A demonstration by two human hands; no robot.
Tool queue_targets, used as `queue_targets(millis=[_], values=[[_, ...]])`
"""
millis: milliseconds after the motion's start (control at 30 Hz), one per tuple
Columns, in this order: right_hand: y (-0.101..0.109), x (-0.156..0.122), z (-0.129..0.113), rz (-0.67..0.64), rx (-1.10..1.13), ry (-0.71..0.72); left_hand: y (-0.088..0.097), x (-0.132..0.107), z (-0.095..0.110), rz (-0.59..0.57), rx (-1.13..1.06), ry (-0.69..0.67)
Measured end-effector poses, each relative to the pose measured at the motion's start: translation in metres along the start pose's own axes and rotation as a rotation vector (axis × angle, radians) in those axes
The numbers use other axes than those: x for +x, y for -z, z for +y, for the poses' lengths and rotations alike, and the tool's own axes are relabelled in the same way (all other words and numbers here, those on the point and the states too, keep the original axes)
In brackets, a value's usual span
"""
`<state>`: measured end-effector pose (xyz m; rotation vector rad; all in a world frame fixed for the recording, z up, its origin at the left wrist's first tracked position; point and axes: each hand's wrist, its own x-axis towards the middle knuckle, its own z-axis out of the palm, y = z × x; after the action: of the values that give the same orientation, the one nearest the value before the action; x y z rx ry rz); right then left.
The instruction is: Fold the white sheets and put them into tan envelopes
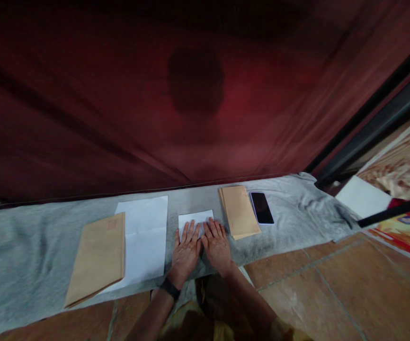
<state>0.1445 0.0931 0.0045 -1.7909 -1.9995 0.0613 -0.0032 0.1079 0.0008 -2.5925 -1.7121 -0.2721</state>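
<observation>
The paper (195, 218) lies on the counter (293, 237), which is covered in grey cloth (16, 251), between the white sheet (146, 241) on the left and the right envelopes (241, 210). The left hand (185, 250) and the right hand (217, 247) are laid palm down with fingers stretched forward, slightly spread, and thumbs close together; nothing is pinched. The fingers rest on the paper, and its far edge is left uncovered. Whether it is folded cannot be told for certain, as its near part is hidden.

The step in hand is judged to be a pressing flat. For this, weight is best shared evenly between both hands, and smoothing is best worked from the middle outward, so that no bulge is trapped. Since the cloth looks soft, ripples could easily be raised by a hard push; straight-down pressure should be preferred. If a fold is being set, its edges should be squared first, then one hand used as an anchor while the crease is run firmly with the other. The phone (262, 208) and left envelopes (96, 258) lie apart from the hands and can be left undisturbed.
</observation>
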Motion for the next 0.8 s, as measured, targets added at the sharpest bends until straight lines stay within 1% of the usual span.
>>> queue_targets(millis=[200,367,500,567,667,800], values=[[0.006,-0.004,0.000,-0.045,0.032,0.086,-0.005,-0.003,0.003,0.029,0.032,0.018],[0.006,-0.007,-0.001,-0.067,0.009,0.066,-0.005,-0.002,0.003,0.041,0.031,0.002],[0.006,-0.008,-0.002,-0.072,-0.009,0.066,-0.003,-0.002,0.004,0.059,0.017,0.015],[0.005,-0.008,-0.002,-0.078,-0.022,0.069,-0.003,-0.008,0.004,0.077,0.004,0.015],[0.004,-0.009,0.000,-0.090,-0.038,0.071,-0.003,-0.022,0.004,0.105,-0.030,-0.013],[0.003,-0.007,-0.002,-0.095,-0.038,0.074,-0.005,-0.037,0.002,0.113,-0.049,-0.045]])
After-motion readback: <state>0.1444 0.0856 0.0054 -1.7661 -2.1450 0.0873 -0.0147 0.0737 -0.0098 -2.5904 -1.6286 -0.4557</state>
